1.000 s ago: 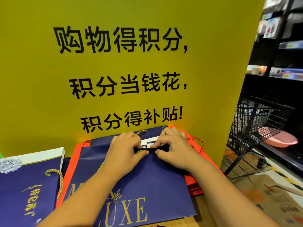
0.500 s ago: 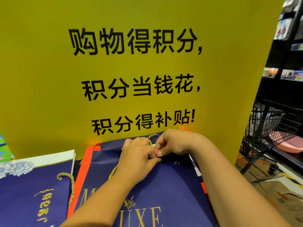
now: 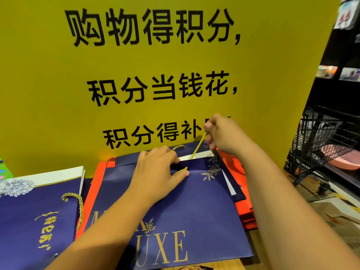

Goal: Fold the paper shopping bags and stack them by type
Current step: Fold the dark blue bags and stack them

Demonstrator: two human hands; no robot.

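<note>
1. Already keeping the navy LUXE bag point(image 3: 194, 201) flat on the orange bags point(image 3: 243, 211) at the desk's point(image 3: 214, 265) near edge, beside another navy bag point(image 3: 29, 221) at the left.
2. Pressing its upper part with the left hand point(image 3: 155, 170), fingers stretched out, gripping nothing.
3. Pinching the gold cord handle point(image 3: 197, 149) at the bag's mouth with the right hand point(image 3: 222, 133), pulling it taut.
4. Judging this fold nearly finished; leaving handle-tucking and sorting the mixed stack.

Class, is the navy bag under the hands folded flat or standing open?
Folded flat: the navy bag lies on the orange bags under the pressing left hand; the right hand pinches its gold cord.
</note>
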